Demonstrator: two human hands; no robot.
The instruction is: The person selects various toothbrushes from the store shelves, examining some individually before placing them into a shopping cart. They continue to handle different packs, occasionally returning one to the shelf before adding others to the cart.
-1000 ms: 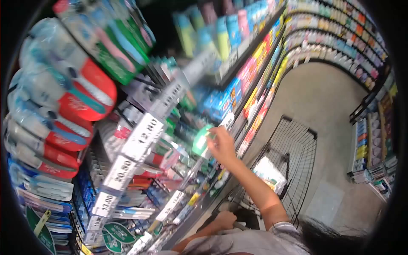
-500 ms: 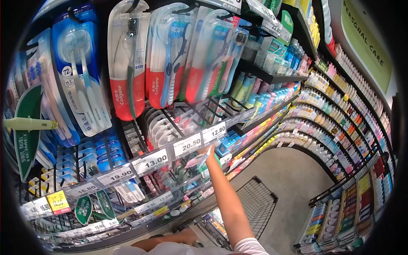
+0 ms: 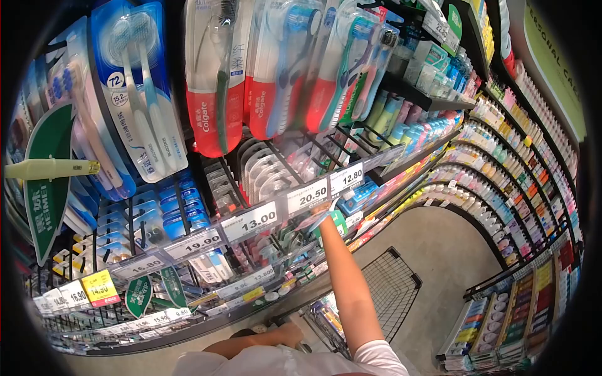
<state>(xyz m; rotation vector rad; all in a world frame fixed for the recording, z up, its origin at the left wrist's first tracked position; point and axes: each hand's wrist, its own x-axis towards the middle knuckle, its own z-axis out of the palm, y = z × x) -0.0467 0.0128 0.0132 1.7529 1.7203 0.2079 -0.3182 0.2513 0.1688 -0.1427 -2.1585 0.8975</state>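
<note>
My right hand point(image 3: 325, 220) reaches to the lower toothbrush rack, just under the price strip point(image 3: 251, 220). Its fingers, partly hidden, appear closed on a small clear pack point(image 3: 315, 224) whose contents are blurred. Low in view, my left hand point(image 3: 290, 335) is curled at the near end of a black wire shopping cart point(image 3: 394, 289), seemingly round its handle. Large Colgate toothbrush packs point(image 3: 214, 119) hang above my right hand. A blue two-brush pack point(image 3: 145, 94) hangs at left.
Boxes and tubes point(image 3: 401, 128) fill shelves beyond the rack. Curved shelves of bottles point(image 3: 495, 169) line the far side. A low display point(image 3: 501, 319) stands at lower right, with grey floor point(image 3: 433, 250) between. A green sign point(image 3: 51, 182) juts out at left.
The view has shifted, so the rack and cart appear farther right. My right hand stays by the lower rack with the pack, drawn slightly closer under the price strip. My left hand remains at the cart.
</note>
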